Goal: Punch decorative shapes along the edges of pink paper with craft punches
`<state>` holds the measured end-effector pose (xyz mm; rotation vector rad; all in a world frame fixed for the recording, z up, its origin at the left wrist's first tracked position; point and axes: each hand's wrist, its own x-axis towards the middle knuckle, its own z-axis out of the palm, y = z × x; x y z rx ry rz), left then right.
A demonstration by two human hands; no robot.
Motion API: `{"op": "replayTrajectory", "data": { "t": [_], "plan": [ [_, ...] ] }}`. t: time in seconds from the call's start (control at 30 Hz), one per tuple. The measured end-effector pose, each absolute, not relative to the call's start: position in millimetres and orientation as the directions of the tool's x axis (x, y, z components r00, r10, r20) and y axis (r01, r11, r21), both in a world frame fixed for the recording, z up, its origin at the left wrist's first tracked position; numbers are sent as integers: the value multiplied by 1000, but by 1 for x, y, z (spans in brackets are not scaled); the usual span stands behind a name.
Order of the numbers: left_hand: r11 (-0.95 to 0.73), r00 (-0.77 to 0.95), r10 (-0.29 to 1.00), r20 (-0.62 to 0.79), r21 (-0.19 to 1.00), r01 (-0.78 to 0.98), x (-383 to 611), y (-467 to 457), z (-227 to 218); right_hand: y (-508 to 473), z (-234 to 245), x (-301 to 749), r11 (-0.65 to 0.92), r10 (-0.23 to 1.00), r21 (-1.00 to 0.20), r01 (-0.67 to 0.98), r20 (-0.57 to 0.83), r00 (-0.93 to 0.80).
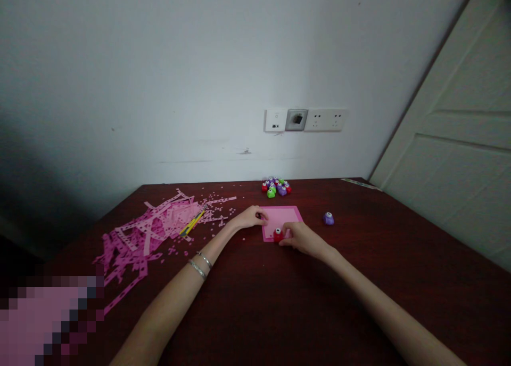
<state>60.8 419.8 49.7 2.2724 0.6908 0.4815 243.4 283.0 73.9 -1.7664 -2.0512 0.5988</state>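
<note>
A light pink sheet of paper (281, 217) lies on a darker pink sheet (297, 212) with its border showing. My left hand (250, 217) is at the left edge of the paper, its fingers curled and the thumb and fingertips resting on that edge. On the near edge of the sheets sits a small red craft punch (278, 237) with a white and dark round top. My right hand (302, 239) has its thumb and fingers bent against the right side of this punch. A purple craft punch (328, 219) stands alone to the right of my right hand.
Several red, purple and green punches (275, 187) cluster near the wall. Punched pink paper strips (147, 227) and tiny cut-outs spread across the left of the dark wooden table (255, 312), with yellow pencil-like sticks (193, 222) among them. A thin strip (361, 184) lies far right.
</note>
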Motion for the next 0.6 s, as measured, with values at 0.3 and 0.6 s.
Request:
{"op": "replayTrajectory", "data": {
  "t": [0.3,0.6],
  "plan": [
    [-447,688,711,144,847,286,60,416,61,288,85,254,29,983,-623,781,-122,-134],
    [-331,706,685,-178,787,520,64,388,90,302,101,266,-78,828,-747,660,-418,-374]
  ]
}}
